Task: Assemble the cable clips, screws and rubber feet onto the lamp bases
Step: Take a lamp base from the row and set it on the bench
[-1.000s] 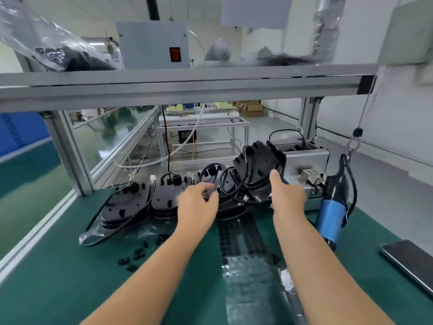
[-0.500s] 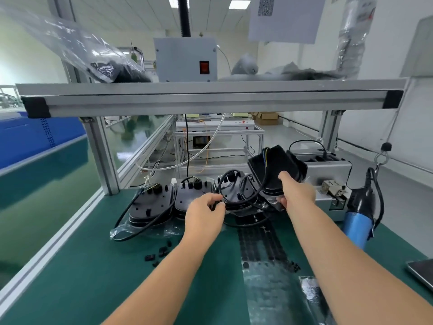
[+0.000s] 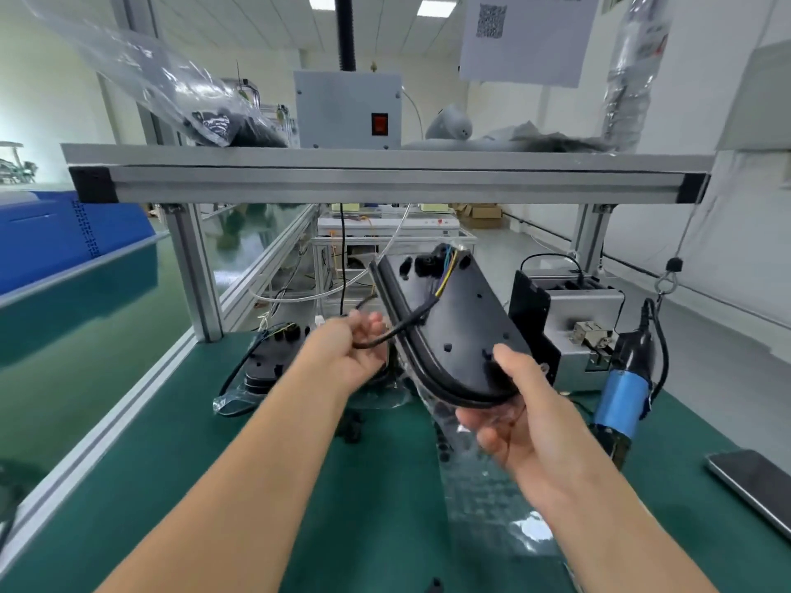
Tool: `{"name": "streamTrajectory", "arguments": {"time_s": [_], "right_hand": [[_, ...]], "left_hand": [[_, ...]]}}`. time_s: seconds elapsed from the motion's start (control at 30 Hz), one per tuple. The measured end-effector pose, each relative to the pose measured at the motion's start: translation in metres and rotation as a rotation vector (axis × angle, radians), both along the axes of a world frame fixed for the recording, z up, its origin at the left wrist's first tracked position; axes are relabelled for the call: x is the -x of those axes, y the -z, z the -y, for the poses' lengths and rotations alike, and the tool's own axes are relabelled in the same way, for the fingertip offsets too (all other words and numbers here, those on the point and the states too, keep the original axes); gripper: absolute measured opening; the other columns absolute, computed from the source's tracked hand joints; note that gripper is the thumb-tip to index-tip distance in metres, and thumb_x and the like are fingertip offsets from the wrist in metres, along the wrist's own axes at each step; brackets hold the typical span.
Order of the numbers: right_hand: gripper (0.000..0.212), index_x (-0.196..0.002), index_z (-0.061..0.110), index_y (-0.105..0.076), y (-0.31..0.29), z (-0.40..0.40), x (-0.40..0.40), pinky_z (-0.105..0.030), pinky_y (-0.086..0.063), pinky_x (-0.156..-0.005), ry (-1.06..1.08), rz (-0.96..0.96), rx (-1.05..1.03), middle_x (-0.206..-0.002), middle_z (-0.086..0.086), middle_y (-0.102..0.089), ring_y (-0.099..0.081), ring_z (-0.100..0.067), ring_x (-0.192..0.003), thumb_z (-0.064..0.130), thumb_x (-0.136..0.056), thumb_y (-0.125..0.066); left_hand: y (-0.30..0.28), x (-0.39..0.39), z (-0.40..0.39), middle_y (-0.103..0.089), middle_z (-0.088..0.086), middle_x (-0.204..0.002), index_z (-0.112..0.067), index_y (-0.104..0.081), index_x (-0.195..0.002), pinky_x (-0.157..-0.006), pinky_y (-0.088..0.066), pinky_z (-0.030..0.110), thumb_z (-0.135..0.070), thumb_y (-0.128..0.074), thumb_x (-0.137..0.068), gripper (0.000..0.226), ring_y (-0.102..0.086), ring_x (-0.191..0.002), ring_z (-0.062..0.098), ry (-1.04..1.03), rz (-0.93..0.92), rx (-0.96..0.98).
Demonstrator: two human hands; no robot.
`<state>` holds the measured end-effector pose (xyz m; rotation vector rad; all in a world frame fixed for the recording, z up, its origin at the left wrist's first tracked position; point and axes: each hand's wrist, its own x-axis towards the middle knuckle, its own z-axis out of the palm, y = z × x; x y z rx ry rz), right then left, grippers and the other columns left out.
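Single head view, looking forward and down from close above the green bench (image 3: 141, 485); shelf rail (image 3: 385, 181) at twelve o'clock.

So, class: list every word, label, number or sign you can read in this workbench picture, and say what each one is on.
No words or numbers can be read.
White sheet hanging above the shelf: a QR code, not text; a dark printed patch at its top edge is cut off.
Grey box: a red switch with no legible marking.
Lamp base in the right hand: no visible print.
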<state>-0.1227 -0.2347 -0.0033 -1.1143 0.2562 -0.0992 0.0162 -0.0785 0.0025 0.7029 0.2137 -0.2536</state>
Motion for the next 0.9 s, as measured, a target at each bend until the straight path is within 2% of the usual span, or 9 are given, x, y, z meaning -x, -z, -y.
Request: {"name": "streamTrajectory", "arguments": {"time_s": [0.07, 0.17, 0.27, 0.4, 0.5, 0.57, 0.73, 0.83, 0.9], "right_hand": [[0.049, -0.084, 0.005, -0.071, 0.010, -0.010, 0.019, -0.019, -0.044, -0.036, -0.042, -0.044, -0.028, -0.068, -0.016, -0.069, -0.065, -0.018, -0.051, 0.042, -0.053, -0.073], [0.044, -0.076, 0.005, -0.077, 0.030, -0.031, 0.044, -0.021, -0.050, -0.041, -0.156, -0.111, -0.099, -0.078, -0.020, -0.072, -0.069, -0.023, -0.060, 0.041, -0.051, -0.078], [0.046, -0.091, 0.002, -0.076, 0.052, -0.059, 0.062, -0.024, -0.053, -0.047, -0.238, -0.186, -0.089, -0.084, -0.020, -0.074, -0.071, -0.025, -0.068, 0.038, -0.063, -0.081], [0.035, -0.095, 0.003, -0.073, 0.077, -0.092, 0.080, -0.025, -0.055, -0.053, -0.243, -0.252, -0.072, -0.084, -0.017, -0.075, -0.071, -0.025, -0.068, 0.031, -0.075, -0.080], [0.032, -0.093, 0.004, -0.073, 0.091, -0.105, 0.090, -0.026, -0.055, -0.053, -0.237, -0.255, -0.035, -0.081, -0.015, -0.075, -0.073, -0.027, -0.068, 0.029, -0.074, -0.081], [0.032, -0.094, 0.005, -0.072, 0.093, -0.107, 0.094, -0.027, -0.056, -0.054, -0.237, -0.239, -0.013, -0.082, -0.013, -0.076, -0.073, -0.029, -0.071, 0.027, -0.073, -0.082], [0.044, -0.100, 0.008, -0.072, 0.091, -0.094, 0.099, -0.029, -0.059, -0.060, -0.404, -0.247, 0.098, -0.086, -0.015, -0.076, -0.074, -0.032, -0.077, 0.042, -0.073, -0.080], [0.062, -0.093, 0.003, -0.064, 0.085, -0.068, 0.098, -0.026, -0.054, -0.050, -0.551, -0.257, 0.391, -0.075, -0.017, -0.074, -0.071, -0.027, -0.061, 0.059, -0.068, -0.071], [0.054, -0.084, 0.003, -0.063, 0.085, -0.045, 0.090, -0.021, -0.047, -0.044, -0.466, -0.160, 0.709, -0.067, -0.007, -0.073, -0.064, -0.016, -0.048, 0.057, -0.075, -0.066]], "left_hand": [[-0.011, 0.013, -0.021, -0.058, 0.001, -0.048, -0.007, -0.058, -0.098, -0.038, -0.045, 0.018, -0.022, -0.039, -0.104, 0.025, -0.051, -0.036, 0.010, -0.059, 0.119, -0.156], [-0.016, 0.039, -0.062, -0.062, -0.002, -0.054, -0.015, -0.063, -0.109, -0.039, -0.044, 0.018, -0.027, -0.038, -0.104, 0.028, -0.053, -0.041, 0.008, -0.123, 0.298, -0.420], [-0.006, 0.067, -0.091, -0.066, -0.001, -0.060, -0.025, -0.064, -0.110, -0.044, -0.049, 0.019, -0.031, -0.036, -0.105, 0.029, -0.059, -0.047, 0.008, -0.129, 0.345, -0.620], [0.029, 0.097, -0.110, -0.070, 0.001, -0.095, -0.036, -0.066, -0.104, -0.066, -0.058, 0.038, -0.038, -0.037, -0.103, 0.029, -0.066, -0.087, 0.013, -0.057, 0.277, -0.781], [0.057, 0.113, -0.114, -0.062, -0.004, -0.115, -0.036, -0.068, -0.100, -0.058, -0.057, 0.037, -0.035, -0.051, -0.098, 0.017, -0.058, -0.107, 0.015, -0.067, 0.268, -0.853], [0.073, 0.119, -0.111, -0.064, -0.002, -0.105, -0.029, -0.066, -0.097, -0.054, -0.054, 0.032, -0.024, -0.063, -0.092, 0.008, -0.064, -0.094, 0.012, -0.061, 0.275, -0.796], [0.088, 0.127, -0.098, -0.068, 0.002, -0.086, -0.021, -0.062, -0.101, -0.042, -0.048, 0.024, -0.005, -0.075, -0.079, 0.030, -0.067, -0.059, 0.012, -0.059, 0.212, -0.726], [0.090, 0.128, -0.100, -0.067, 0.004, -0.083, -0.019, -0.063, -0.100, -0.041, -0.047, 0.022, -0.005, -0.074, -0.080, 0.026, -0.064, -0.051, 0.012, -0.071, 0.143, -0.692], [0.091, 0.129, -0.104, -0.067, 0.005, -0.081, -0.018, -0.063, -0.100, -0.042, -0.048, 0.022, -0.005, -0.073, -0.081, 0.024, -0.064, -0.050, 0.013, -0.061, 0.113, -0.691]]}}
